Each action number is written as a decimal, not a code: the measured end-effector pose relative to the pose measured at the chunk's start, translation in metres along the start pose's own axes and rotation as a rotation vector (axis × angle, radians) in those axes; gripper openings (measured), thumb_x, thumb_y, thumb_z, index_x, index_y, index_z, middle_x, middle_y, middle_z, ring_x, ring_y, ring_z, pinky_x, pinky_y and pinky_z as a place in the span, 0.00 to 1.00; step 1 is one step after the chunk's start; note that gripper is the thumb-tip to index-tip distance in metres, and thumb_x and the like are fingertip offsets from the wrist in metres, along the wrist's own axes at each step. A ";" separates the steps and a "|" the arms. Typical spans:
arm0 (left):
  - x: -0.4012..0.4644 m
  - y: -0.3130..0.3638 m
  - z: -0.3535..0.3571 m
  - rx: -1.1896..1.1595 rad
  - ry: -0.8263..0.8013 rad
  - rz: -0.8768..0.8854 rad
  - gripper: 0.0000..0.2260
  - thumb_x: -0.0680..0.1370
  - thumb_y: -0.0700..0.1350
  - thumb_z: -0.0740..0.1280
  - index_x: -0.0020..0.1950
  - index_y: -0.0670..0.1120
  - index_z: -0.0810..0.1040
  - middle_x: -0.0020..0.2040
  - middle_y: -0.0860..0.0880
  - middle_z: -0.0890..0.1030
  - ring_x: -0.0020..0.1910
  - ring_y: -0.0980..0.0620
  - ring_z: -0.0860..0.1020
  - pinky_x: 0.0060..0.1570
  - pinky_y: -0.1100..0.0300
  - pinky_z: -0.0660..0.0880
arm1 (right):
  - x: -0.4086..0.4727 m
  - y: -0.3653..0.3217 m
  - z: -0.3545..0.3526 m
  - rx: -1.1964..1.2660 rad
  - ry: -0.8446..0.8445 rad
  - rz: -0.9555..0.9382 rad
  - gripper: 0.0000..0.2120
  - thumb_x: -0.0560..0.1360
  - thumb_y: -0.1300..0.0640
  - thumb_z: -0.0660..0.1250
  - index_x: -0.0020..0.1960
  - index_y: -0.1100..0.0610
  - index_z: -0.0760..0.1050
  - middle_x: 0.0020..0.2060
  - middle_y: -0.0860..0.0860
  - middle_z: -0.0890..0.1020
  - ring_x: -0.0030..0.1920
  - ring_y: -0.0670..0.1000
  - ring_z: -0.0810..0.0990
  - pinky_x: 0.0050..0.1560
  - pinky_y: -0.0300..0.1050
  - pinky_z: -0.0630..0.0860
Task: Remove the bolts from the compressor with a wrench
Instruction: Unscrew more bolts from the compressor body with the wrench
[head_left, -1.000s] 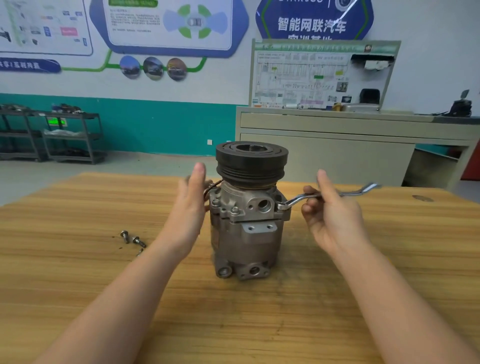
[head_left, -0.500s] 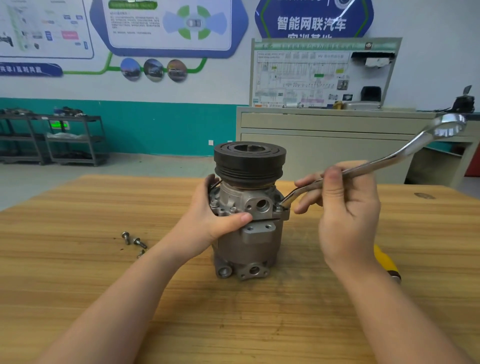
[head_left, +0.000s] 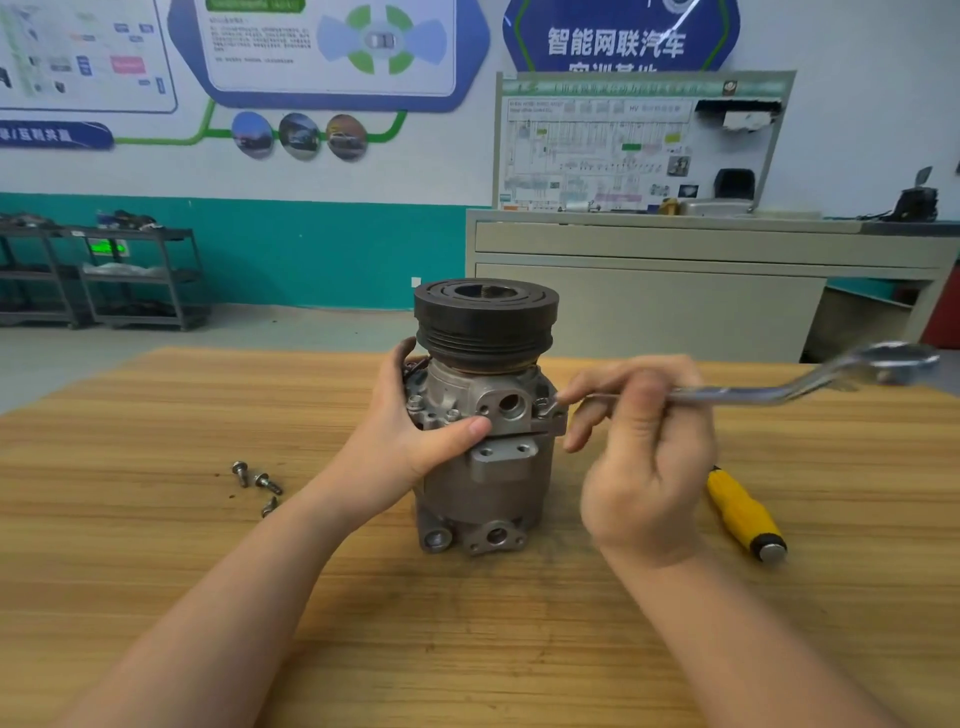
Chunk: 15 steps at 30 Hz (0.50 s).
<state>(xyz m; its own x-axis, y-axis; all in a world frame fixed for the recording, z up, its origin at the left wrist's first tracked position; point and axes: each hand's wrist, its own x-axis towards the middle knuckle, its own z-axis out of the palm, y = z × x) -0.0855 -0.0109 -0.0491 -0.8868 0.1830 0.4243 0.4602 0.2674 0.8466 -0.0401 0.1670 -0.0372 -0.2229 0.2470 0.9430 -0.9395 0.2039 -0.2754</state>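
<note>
Two hands work a wrench on a compressor standing upright at the centre of a wooden surface.

The compressor (head_left: 485, 415) is a cast-metal body under a dark grooved pulley; it looks heavy, rigid and unlikely to slip, best steadied by its flanged middle. The left hand (head_left: 415, 431) grips it there, thumb across the front, fingers curled round the far side. The right hand (head_left: 641, 452), blurred, curls around the wrench (head_left: 727, 395) near its inner end, which sits on a bolt (head_left: 543, 404) at the right edge of the flange. The steel handle is stiff, and holding farther out would likely give more leverage. Three loose bolts (head_left: 257, 486) lie at centre left. A yellow-handled tool (head_left: 743, 512) lies at centre right.
</note>
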 end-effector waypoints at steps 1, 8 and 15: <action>0.000 0.001 0.000 -0.002 0.001 -0.002 0.55 0.56 0.68 0.73 0.77 0.59 0.49 0.61 0.69 0.64 0.49 0.87 0.63 0.44 0.85 0.65 | 0.001 0.001 0.002 0.095 0.111 0.132 0.13 0.83 0.51 0.50 0.43 0.52 0.67 0.32 0.50 0.79 0.22 0.50 0.72 0.23 0.41 0.68; 0.000 -0.001 0.001 -0.015 0.006 0.011 0.54 0.57 0.67 0.73 0.77 0.59 0.48 0.60 0.71 0.63 0.49 0.87 0.64 0.43 0.85 0.65 | 0.031 0.032 -0.019 0.672 0.310 1.124 0.14 0.84 0.55 0.50 0.44 0.58 0.68 0.28 0.55 0.79 0.22 0.49 0.73 0.25 0.37 0.72; -0.001 -0.003 0.002 -0.050 -0.001 0.017 0.50 0.64 0.59 0.78 0.76 0.58 0.49 0.60 0.67 0.65 0.51 0.81 0.70 0.44 0.82 0.69 | 0.028 0.022 -0.017 0.312 0.260 0.629 0.11 0.83 0.53 0.53 0.44 0.53 0.67 0.32 0.53 0.83 0.23 0.48 0.77 0.28 0.39 0.75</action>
<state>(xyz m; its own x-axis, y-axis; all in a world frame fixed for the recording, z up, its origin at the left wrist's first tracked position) -0.0860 -0.0100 -0.0522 -0.8790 0.1877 0.4383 0.4723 0.2165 0.8544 -0.0622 0.1943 -0.0199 -0.7102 0.4519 0.5399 -0.6938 -0.3186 -0.6459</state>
